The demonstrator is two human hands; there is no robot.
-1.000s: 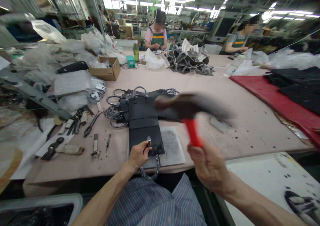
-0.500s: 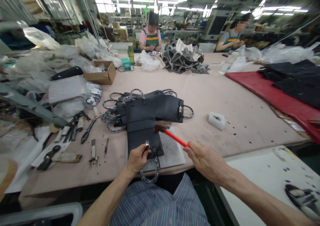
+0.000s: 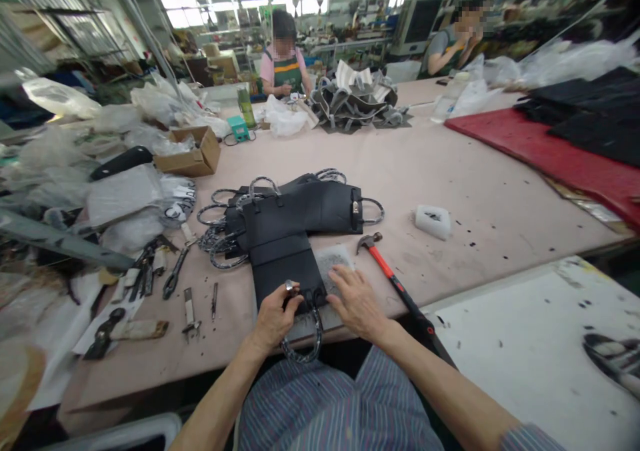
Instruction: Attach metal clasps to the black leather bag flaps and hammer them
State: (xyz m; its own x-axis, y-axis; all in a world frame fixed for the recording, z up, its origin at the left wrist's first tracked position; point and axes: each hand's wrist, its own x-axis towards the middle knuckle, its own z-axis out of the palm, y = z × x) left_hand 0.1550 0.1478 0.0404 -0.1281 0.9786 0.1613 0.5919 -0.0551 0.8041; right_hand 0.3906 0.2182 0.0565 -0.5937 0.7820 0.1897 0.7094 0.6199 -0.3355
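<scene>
1. Black bag panel (image 3: 285, 264) lies on the pink surface (image 3: 475, 191), with its long axis pointing away from the person.
2. Cardboard box (image 3: 193, 158), far left of the panel, holds plastic packets.
3. Hammer (image 3: 395, 281) lies to the panel's right.
4. Right hand (image 3: 355, 301) rests just right of the panel, its grip wide and empty.
5. Left hand (image 3: 273, 318) has its grip closed on a metal punch (image 3: 289, 286), upright on the panel's near end.

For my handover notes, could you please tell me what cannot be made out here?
Head view:
- metal punch tip: hidden by left hand.
- grey pad: partly under black bag and right hand.
- co-worker handwork: too small.
- tools at left: too small to name.
</scene>
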